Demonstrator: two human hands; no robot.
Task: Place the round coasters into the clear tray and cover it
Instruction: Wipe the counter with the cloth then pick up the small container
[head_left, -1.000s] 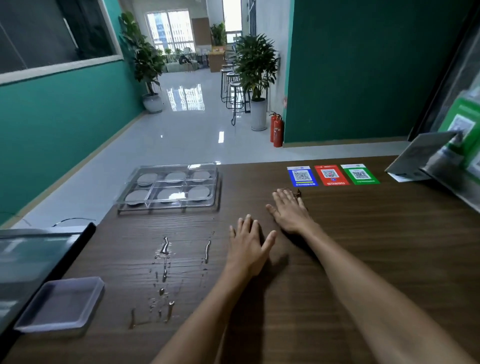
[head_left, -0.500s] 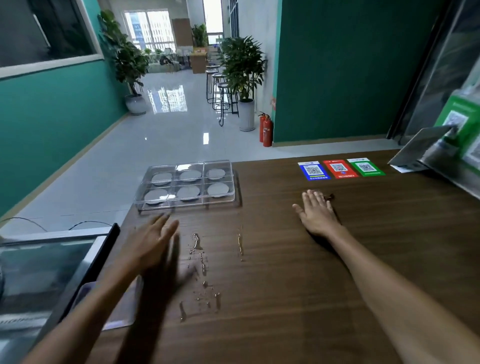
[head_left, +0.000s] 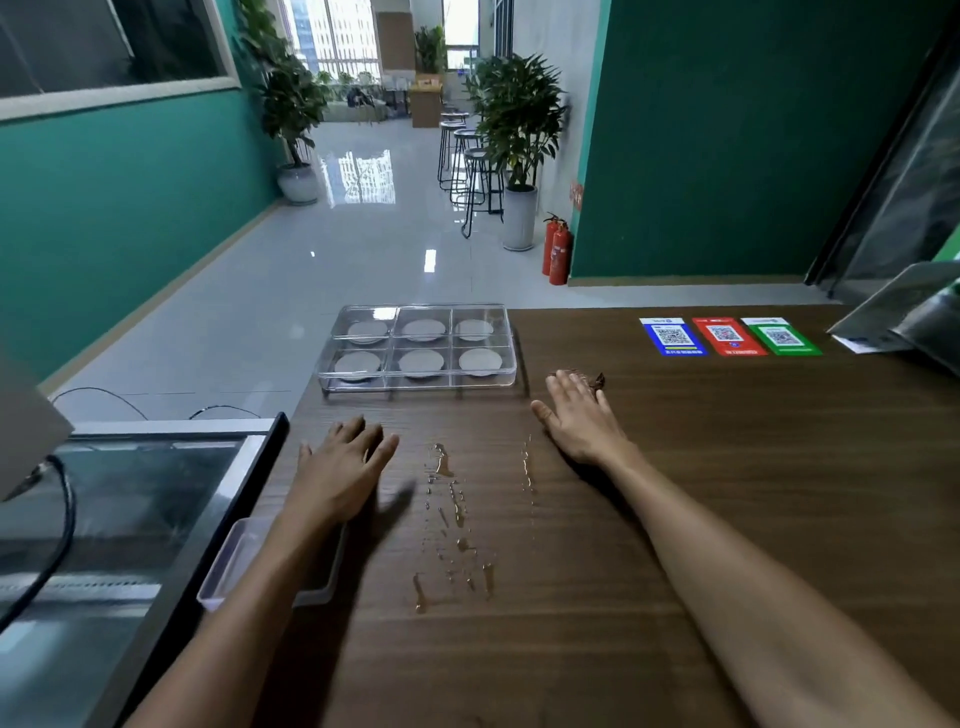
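Note:
A clear tray (head_left: 511, 358) with several compartments stands at the far left edge of the wooden counter (head_left: 727, 493). Each compartment holds a grey round coaster (head_left: 422, 362). The tray looks topped by a clear cover, though I cannot tell for certain. My left hand (head_left: 340, 475) hovers flat over the counter, fingers apart and empty, between the tray and a shallow translucent lid (head_left: 234, 561) at the near left edge, partly under my forearm. My right hand (head_left: 579, 418) rests palm down to the right of the tray, empty.
Drops and streaks of liquid (head_left: 452, 509) lie on the wood between my hands. A small brown object (head_left: 595, 381) sits just beyond my right fingertips. Blue, red and green QR cards (head_left: 727, 336) lie at the far right. A glass-topped cabinet (head_left: 119, 519) adjoins the counter's left edge.
My left hand swung left from the counter's middle toward the near left side. My right hand stayed flat on the wood. The camera view turned left.

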